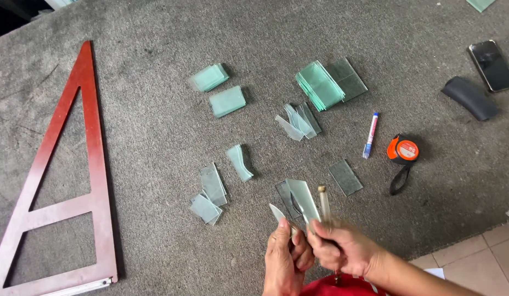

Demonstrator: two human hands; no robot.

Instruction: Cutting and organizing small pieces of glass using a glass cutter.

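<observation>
Glass is pinched in both hands: the left hand (284, 257) grips a small pointed glass shard (277, 212) that sticks up above its fingers, while the right hand (342, 252) clasps a larger glass strip (304, 200) together with a glass cutter (324, 204), both rising just above its knuckles. Flat glass offcuts (210, 192) lie on the grey carpet (156, 126) beyond, up and left of the hands.

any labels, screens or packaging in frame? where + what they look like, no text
Phone: top right on the grey carpet, flat, dark rectangular screen, off.
Tape measure: right of centre, round orange-and-black case, pale round label on its face.
Marker pen: left of the tape measure, slim white barrel, blue cap, printed band.
No packaging.
</observation>
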